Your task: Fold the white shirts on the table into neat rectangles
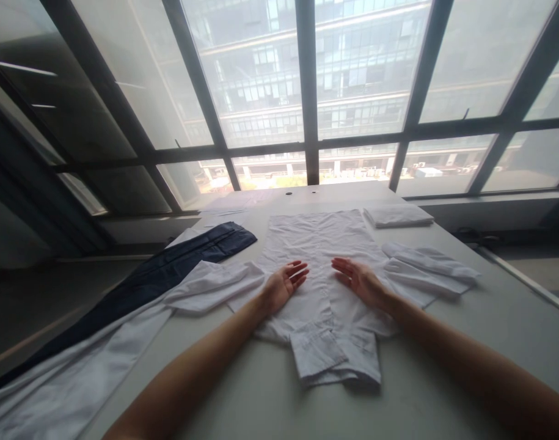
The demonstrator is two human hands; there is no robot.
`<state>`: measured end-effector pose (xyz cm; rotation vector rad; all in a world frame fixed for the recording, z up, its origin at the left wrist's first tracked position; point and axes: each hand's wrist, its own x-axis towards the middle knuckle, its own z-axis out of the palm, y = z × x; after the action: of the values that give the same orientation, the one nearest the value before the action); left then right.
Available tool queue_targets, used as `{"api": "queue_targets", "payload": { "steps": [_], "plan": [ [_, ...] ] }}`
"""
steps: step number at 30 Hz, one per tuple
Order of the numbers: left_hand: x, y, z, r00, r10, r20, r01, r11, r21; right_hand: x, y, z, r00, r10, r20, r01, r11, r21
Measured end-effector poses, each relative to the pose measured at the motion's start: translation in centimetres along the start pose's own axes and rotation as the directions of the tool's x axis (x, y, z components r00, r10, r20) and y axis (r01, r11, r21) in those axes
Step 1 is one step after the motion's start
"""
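Observation:
A white button-front shirt (320, 244) is spread on the table, its collar (336, 357) toward me and its hem at the far side. Its sleeves lie out to the left and right, somewhat crumpled. Over the left half of the shirt is my left hand (284, 284), palm turned inward, fingers stretched out and holding nothing. My right hand (358, 281) mirrors it on the other side of the button line, also with fingers extended and nothing in them. Whether either hand presses on the cloth or hovers just above it, I cannot tell.
Dark blue trousers (201, 247) and a long white cloth (91, 360) lie along the table's left edge. A folded white cloth (398, 216) rests at the back right. The white table (503, 330) reaches toward large windows (261, 73) with dark frames.

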<state>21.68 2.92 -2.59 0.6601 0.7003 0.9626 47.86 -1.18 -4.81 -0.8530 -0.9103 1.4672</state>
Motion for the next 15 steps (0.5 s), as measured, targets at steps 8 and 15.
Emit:
{"api": "queue_targets", "payload": {
  "steps": [8,15],
  "plan": [
    [0.5,0.2,-0.6,0.928,0.22,-0.301,-0.229,0.973,0.005,3.2,-4.0,-9.3,0.864,0.036,-0.502,0.06,0.983,0.175],
    [-0.6,-0.2,0.6,0.948,0.293,-0.126,-0.285,0.955,0.079,1.7,-3.9,-5.2,0.928,-0.169,-0.333,0.204,0.976,0.074]
  ]
}}
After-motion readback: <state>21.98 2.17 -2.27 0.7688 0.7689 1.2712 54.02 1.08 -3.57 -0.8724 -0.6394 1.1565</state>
